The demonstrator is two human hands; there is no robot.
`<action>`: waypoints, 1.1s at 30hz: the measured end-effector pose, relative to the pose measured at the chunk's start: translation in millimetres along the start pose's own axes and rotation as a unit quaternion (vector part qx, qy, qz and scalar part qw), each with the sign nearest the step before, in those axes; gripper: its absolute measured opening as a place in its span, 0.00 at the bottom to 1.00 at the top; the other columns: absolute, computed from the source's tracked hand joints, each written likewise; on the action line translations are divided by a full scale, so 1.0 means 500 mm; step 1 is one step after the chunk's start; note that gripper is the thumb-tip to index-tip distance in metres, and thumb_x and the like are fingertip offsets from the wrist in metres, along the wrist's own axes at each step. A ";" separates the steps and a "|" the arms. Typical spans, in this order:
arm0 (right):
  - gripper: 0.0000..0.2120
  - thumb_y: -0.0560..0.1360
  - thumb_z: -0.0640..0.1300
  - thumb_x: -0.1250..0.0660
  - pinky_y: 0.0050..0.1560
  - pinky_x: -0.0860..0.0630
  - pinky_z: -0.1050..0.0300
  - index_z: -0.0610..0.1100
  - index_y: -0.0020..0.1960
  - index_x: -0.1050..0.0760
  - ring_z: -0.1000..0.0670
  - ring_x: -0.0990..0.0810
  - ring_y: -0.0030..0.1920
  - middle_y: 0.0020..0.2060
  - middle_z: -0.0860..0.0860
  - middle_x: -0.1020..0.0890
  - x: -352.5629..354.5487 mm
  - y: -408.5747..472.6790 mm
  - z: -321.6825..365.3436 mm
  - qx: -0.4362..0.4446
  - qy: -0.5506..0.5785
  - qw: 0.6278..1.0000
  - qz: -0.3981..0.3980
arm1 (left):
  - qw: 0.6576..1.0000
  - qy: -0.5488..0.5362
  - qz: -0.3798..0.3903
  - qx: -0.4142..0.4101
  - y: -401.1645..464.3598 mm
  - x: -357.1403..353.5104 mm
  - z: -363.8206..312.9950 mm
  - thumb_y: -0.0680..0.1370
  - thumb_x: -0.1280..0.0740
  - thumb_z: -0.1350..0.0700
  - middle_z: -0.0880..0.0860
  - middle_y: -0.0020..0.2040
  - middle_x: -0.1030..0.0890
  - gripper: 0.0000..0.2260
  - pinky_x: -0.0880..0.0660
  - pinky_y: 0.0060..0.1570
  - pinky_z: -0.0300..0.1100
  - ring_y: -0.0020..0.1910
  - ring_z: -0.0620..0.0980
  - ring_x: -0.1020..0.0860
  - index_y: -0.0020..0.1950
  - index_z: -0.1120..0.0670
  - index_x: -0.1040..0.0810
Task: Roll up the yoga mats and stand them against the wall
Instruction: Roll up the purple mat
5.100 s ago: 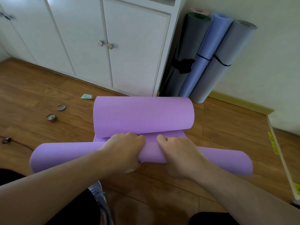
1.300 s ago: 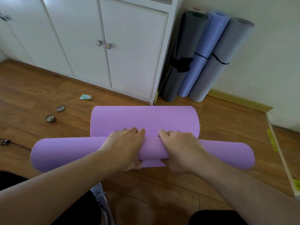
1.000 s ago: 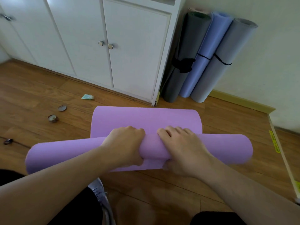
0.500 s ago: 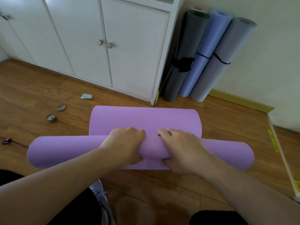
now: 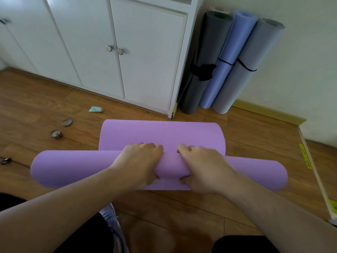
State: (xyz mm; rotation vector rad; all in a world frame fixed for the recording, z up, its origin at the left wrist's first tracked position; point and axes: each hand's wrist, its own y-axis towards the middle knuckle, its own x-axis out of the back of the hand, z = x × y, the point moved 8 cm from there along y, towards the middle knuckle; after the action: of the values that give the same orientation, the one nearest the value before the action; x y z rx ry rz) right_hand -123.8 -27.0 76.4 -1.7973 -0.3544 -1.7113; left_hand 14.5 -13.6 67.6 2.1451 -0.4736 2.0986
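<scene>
A purple yoga mat (image 5: pixel 160 136) is laid on the wooden floor (image 5: pixel 36 106), its near part wound into a roll. The roll is gripped at its middle by the left hand (image 5: pixel 140 165) and the right hand (image 5: pixel 204 167), fingers curled over the top and thumbs beneath. Three rolled mats (image 5: pixel 228 61) are leaned against the wall (image 5: pixel 300 70) beside a white cabinet (image 5: pixel 145 61).
</scene>
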 end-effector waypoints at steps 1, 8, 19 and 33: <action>0.36 0.70 0.59 0.22 0.51 0.25 0.48 0.50 0.68 0.38 0.42 0.21 0.60 0.62 0.49 0.23 0.001 -0.002 0.001 0.004 -0.009 1.000 -0.006 | 1.000 -0.011 0.009 0.003 0.003 -0.001 0.005 0.72 0.28 0.40 0.48 0.57 0.20 0.22 0.28 0.46 0.46 0.58 0.54 0.20 0.60 0.48 0.28; 0.25 0.75 0.52 0.26 0.44 0.32 0.50 0.47 0.63 0.36 0.40 0.19 0.57 0.58 0.47 0.20 0.001 0.005 0.005 -0.003 -0.039 0.999 -0.004 | 1.000 -0.014 0.006 -0.020 -0.004 0.001 0.001 0.71 0.30 0.39 0.48 0.56 0.20 0.23 0.29 0.47 0.47 0.56 0.54 0.20 0.61 0.47 0.29; 0.40 0.67 0.59 0.20 0.54 0.26 0.47 0.49 0.69 0.37 0.43 0.22 0.60 0.62 0.49 0.24 0.000 -0.001 0.012 0.015 -0.049 0.998 -0.024 | 0.998 -0.047 0.035 0.019 0.006 -0.002 0.016 0.68 0.25 0.39 0.49 0.54 0.20 0.27 0.25 0.44 0.47 0.54 0.54 0.19 0.61 0.48 0.29; 0.36 0.70 0.59 0.22 0.50 0.28 0.49 0.50 0.68 0.38 0.43 0.22 0.60 0.62 0.50 0.24 0.001 -0.002 0.007 0.000 -0.020 1.000 -0.010 | 1.000 -0.019 0.002 0.005 0.000 0.008 0.000 0.71 0.24 0.41 0.49 0.60 0.25 0.28 0.27 0.46 0.47 0.59 0.54 0.22 0.64 0.48 0.32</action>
State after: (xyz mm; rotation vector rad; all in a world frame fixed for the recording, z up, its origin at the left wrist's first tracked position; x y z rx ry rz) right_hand -121.6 -24.4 77.2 -1.8362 -0.3893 -1.6906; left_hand 14.3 -14.1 71.7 2.1936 -0.4719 2.0707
